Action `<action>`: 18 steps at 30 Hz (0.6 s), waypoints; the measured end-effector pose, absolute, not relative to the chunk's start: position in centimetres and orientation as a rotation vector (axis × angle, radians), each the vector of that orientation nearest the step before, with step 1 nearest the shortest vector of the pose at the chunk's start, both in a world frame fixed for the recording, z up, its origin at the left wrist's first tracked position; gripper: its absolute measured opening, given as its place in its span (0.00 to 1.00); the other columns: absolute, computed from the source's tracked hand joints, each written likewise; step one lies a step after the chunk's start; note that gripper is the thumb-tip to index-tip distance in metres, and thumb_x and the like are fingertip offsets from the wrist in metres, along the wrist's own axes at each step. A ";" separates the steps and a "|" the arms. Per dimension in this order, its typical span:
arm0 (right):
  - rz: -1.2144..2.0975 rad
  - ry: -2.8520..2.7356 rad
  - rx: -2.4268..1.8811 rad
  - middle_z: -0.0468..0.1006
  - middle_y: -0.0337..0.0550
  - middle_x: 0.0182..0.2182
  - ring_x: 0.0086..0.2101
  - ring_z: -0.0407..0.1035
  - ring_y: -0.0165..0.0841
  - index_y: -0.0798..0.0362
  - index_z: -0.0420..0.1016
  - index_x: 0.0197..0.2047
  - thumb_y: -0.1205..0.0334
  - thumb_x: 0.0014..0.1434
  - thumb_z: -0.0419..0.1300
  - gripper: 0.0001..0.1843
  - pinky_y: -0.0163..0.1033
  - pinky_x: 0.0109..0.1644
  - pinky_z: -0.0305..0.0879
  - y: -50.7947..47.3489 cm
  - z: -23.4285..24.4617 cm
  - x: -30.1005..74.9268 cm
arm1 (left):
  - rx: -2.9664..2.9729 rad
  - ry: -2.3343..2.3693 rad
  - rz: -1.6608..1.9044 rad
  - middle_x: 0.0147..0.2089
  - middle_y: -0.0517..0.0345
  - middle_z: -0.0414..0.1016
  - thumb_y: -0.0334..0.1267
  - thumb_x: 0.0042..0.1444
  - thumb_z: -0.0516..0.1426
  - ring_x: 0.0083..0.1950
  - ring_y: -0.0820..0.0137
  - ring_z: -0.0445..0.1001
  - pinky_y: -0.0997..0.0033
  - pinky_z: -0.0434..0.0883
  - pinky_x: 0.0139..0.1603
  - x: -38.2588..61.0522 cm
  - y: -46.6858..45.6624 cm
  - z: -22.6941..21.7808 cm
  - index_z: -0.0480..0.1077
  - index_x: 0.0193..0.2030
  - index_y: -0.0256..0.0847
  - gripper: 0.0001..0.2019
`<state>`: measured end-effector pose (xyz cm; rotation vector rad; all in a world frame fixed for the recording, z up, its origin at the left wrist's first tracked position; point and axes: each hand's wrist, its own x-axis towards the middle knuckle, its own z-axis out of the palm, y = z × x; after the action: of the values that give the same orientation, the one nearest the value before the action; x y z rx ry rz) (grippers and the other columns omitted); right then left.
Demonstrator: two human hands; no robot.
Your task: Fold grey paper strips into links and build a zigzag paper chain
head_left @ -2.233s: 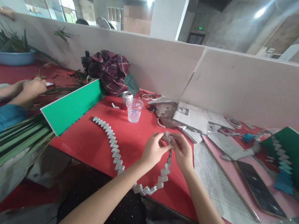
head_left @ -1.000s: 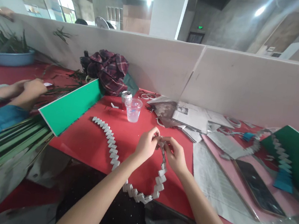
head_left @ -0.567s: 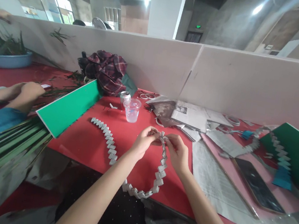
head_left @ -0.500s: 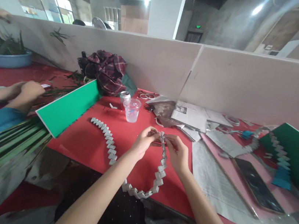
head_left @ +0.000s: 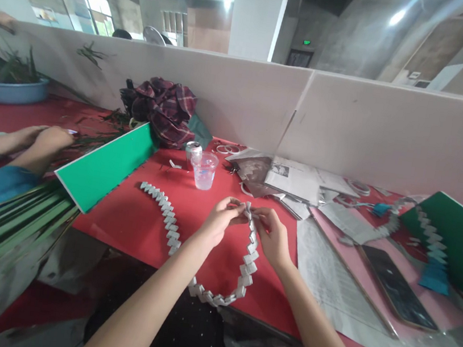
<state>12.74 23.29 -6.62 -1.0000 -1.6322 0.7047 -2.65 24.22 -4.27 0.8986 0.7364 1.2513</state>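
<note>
A long chain of folded grey paper links [head_left: 171, 233] curves across the red table [head_left: 134, 223] and loops off the near edge. My left hand [head_left: 219, 222] and my right hand [head_left: 274, 238] meet at the chain's upper end, fingers pinched on the top link. The chain hangs down from my right hand toward the table edge. A clear plastic cup [head_left: 205, 170] and a drink can [head_left: 192, 151] stand just beyond my hands.
A green board [head_left: 103, 167] leans at left, another green board [head_left: 458, 245] at right. Newspapers [head_left: 295, 179], a phone [head_left: 396, 286], a plaid cloth [head_left: 163, 107] and white dividers [head_left: 350, 127] lie around. A co-worker's hands [head_left: 42, 141] work long green leaves [head_left: 4, 222] at left.
Both my hands have drifted a little left and nearer, still pinching the chain's end; the loop over the table edge has shifted left with them. The co-worker's hands barely moved.
</note>
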 end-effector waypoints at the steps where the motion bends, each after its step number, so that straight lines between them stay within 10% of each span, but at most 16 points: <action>1: 0.715 -1.607 -1.008 0.78 0.45 0.41 0.43 0.73 0.38 0.50 0.68 0.40 0.64 0.57 0.55 0.06 0.42 0.44 0.70 23.4 -6.7 12.7 | 0.891 0.729 1.244 0.30 0.58 0.74 0.38 0.45 0.64 0.32 0.72 0.75 0.65 0.72 0.44 -2.6 24.2 -4.2 0.64 0.32 0.37 0.13; 18: 0.706 -1.495 -1.039 0.76 0.44 0.35 0.36 0.72 0.36 0.51 0.69 0.36 0.55 0.58 0.56 0.09 0.44 0.41 0.71 23.4 -6.3 13.0 | 0.910 0.807 1.293 0.28 0.58 0.74 0.32 0.47 0.63 0.31 0.72 0.75 0.63 0.73 0.44 -1.8 23.6 -3.7 0.65 0.32 0.35 0.09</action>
<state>12.98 23.41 -6.28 -1.0393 -1.4949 0.7060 -1.77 23.62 -3.66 0.9105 0.8069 1.2929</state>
